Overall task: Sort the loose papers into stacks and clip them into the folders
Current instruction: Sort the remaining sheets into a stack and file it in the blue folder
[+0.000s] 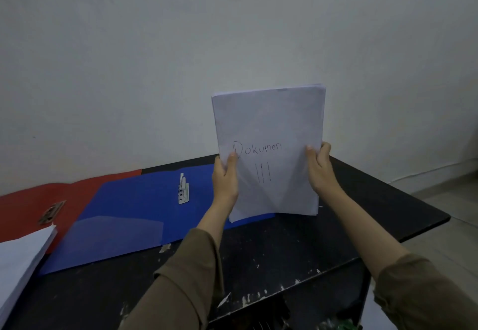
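A thick stack of white papers (269, 128) stands upright on its bottom edge on the table, its front sheet handwritten "Dokumen III". My left hand (225, 177) grips its left edge with the thumb on the front. My right hand (319, 169) grips its right edge the same way. An open blue folder (124, 216) lies flat to the left with its metal clip (183, 191) raised. The stack's lower left corner rests on the folder's right part.
An open red folder (25, 205) with a metal clip (51, 212) lies partly under the blue one. Another white paper stack (20, 260) lies at the near left. The black table (375, 200) is scuffed; its right edge drops to a tiled floor. A wall stands close behind.
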